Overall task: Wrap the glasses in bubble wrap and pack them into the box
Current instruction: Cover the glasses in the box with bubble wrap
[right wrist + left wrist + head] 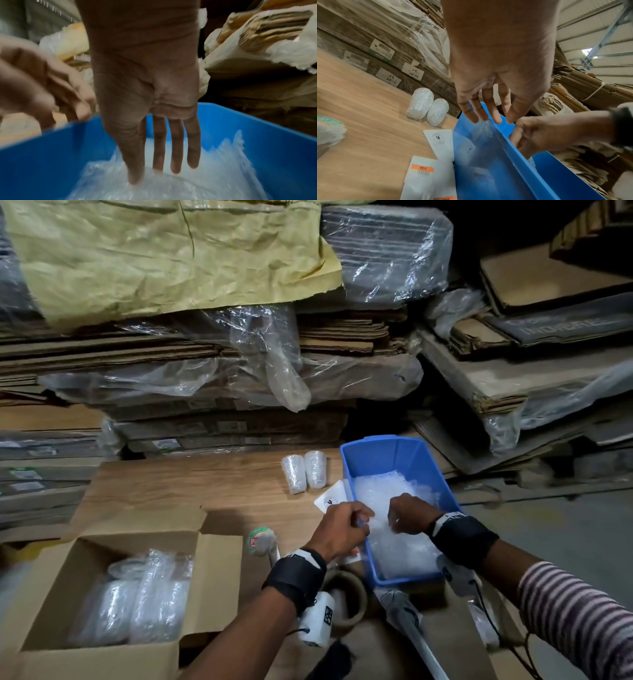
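Observation:
A blue bin [376,443] [505,169] [42,155] on the right of the table holds loose bubble wrap [394,546] [214,169]. My left hand [359,523] [486,120] hangs over the bin's left rim and pinches the edge of a sheet. My right hand [399,525] [163,171] reaches into the bin, its thumb and fingers pinching into the wrap. Two wrapped glasses [303,472] [428,108] lie side by side on the table beyond the bin. The open cardboard box [219,577] at lower left holds several wrapped glasses [137,594].
A brown tape roll [346,597] lies under my left wrist, and a green-labelled roll [262,539] lies just to its left. White label cards [330,498] [440,139] lie against the bin's left side. Stacks of flattened cardboard in plastic [205,354] wall off the back.

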`<action>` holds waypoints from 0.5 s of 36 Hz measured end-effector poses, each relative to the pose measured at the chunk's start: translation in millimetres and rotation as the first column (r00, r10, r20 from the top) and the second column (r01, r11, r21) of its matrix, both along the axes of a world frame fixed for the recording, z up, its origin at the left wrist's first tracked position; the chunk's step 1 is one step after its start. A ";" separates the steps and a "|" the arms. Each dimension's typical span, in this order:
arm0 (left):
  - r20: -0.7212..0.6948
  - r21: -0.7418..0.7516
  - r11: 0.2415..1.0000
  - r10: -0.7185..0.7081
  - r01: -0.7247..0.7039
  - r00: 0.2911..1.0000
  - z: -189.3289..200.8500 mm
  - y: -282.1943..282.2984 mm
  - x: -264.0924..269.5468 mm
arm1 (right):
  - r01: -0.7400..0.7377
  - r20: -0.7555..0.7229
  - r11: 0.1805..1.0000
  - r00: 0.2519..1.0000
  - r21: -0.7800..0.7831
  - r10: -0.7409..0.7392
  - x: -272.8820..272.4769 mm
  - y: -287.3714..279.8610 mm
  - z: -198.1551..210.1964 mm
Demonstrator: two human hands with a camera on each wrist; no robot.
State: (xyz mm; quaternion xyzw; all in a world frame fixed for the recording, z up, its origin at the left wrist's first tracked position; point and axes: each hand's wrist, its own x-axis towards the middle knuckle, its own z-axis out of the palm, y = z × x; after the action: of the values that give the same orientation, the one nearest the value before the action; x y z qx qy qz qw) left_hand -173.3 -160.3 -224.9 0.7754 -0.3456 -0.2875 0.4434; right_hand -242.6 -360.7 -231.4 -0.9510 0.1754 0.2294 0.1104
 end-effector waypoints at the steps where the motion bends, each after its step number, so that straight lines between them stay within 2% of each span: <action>1: 0.048 0.003 1.000 -0.012 0.012 0.999 -0.2 -0.1 2.2 | -0.013 0.017 0.999 1.000 0.031 0.012 -1.5 -0.8 9.5; 5: 0.214 0.078 0.990 -0.132 0.118 0.968 7.7 0.6 11.5 | -0.084 0.128 0.969 0.990 0.232 0.055 -10.5 -9.5 59.5; 8: 0.255 0.141 0.972 -0.217 0.186 0.942 23.0 -0.5 17.7 | -0.126 0.139 0.897 0.988 0.425 0.073 -15.8 -18.6 88.3; 10: 0.204 0.121 0.965 -0.252 0.231 0.946 31.1 -1.9 20.1 | -0.093 0.144 0.793 0.990 0.602 0.006 -22.1 -22.5 104.6; 12: 0.084 0.006 0.981 -0.192 0.192 0.978 38.1 -4.6 20.2 | -0.050 0.158 0.689 0.983 0.723 -0.095 -29.3 -22.7 117.7; 15: -0.109 -0.134 0.988 -0.086 0.071 0.990 48.0 -5.7 18.4 | -0.019 0.203 0.635 0.954 0.772 -0.219 -37.1 -20.2 124.7; 17: -0.171 -0.217 0.976 -0.055 0.017 0.984 56.3 -3.7 18.1 | 0.048 0.210 0.619 0.918 0.784 -0.338 -40.1 -17.9 123.3; 18: -0.192 -0.247 0.969 -0.048 -0.001 0.980 59.8 -1.9 19.3 | 0.106 0.171 0.554 0.889 0.826 -0.424 -41.4 -15.1 123.0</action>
State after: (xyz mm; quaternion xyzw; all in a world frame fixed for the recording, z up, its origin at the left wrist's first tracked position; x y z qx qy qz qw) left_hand -154.0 -162.2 -165.0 0.6780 -0.3421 -0.3229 0.5648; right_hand -284.0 -375.8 -108.4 -0.7857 0.1753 0.0897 0.5865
